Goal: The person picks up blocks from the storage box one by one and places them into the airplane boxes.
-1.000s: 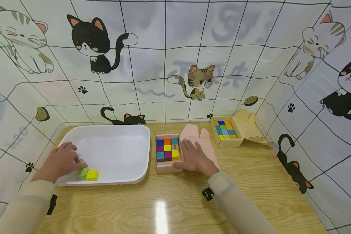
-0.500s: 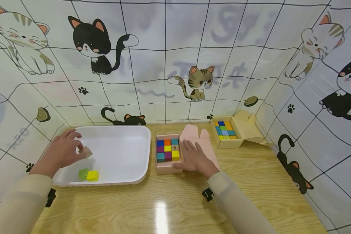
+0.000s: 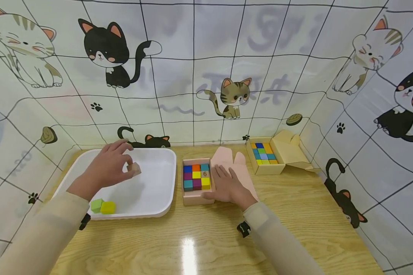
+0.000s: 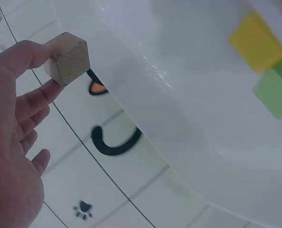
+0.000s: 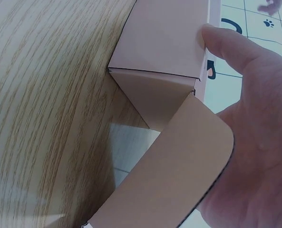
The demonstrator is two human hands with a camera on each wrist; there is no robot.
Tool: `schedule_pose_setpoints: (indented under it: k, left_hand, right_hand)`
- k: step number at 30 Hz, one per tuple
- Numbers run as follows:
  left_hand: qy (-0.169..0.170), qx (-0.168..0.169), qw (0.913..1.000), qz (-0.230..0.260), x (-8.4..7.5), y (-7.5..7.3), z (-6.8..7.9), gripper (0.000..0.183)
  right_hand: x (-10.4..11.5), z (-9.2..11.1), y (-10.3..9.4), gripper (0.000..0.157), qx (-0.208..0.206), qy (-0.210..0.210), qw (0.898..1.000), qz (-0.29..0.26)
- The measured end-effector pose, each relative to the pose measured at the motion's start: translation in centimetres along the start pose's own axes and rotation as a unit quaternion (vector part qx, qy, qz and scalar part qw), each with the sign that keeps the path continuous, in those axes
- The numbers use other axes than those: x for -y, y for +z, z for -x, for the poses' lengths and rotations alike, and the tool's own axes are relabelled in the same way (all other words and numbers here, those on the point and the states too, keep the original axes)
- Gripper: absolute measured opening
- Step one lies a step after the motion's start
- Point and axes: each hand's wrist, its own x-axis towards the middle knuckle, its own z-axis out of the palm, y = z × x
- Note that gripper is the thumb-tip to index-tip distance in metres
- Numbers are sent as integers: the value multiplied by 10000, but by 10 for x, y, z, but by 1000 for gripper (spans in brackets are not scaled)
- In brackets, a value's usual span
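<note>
My left hand (image 3: 106,164) pinches a bare wooden cube (image 3: 134,169) between thumb and fingers, held above the white tray (image 3: 155,191). The left wrist view shows the cube (image 4: 72,59) at the fingertips, its visible faces plain wood. Low in the tray, a green cube (image 3: 96,205) and a yellow cube (image 3: 108,207) lie side by side. My right hand (image 3: 228,187) rests with straight fingers on the folded-back lid (image 3: 242,168) of a pink cardboard box (image 3: 197,199), the thumb at the box's rim. Coloured cubes (image 3: 197,175) fill the box in rows; one bears a 6.
Farther right and back, a second, yellowish cardboard box (image 3: 270,169) stands with its lid (image 3: 290,151) folded open and several coloured cubes inside. A cat-printed sheet (image 3: 179,76) rises behind and along both sides of the wooden table (image 3: 158,244).
My left hand has lifted the wooden cube from beside the green cube and carried it rightward and toward the back of the tray. The right hand has stayed in place.
</note>
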Motion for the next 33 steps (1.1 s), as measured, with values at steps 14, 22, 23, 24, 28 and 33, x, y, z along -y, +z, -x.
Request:
schedule_pose_setpoints:
  k: [14,22,23,24,28,33]
  left_hand:
    - [1434,-324,9891,-23,-78,-1,-42,19]
    - [1710,13,9849,-258,-116,8,-55,26]
    - [1747,50,9842,-285,-119,9,-56,26]
    - [1785,76,9834,-313,-123,11,-57,26]
    - [1877,293,9812,-335,-135,18,-59,26]
    - [1884,685,9794,-248,-143,28,-59,37]
  right_hand:
    - [2,-1,-1,105,-8,-23,10000,-36]
    - [-1,-3,0,106,91,-8,9999,-53]
    - [-1,-3,0,105,89,-18,9999,-70]
    - [-2,-3,0,104,91,-36,9999,-76]
    - [-2,-3,0,100,92,-107,9998,-155]
    - [-2,-2,-1,98,93,-150,9995,-261]
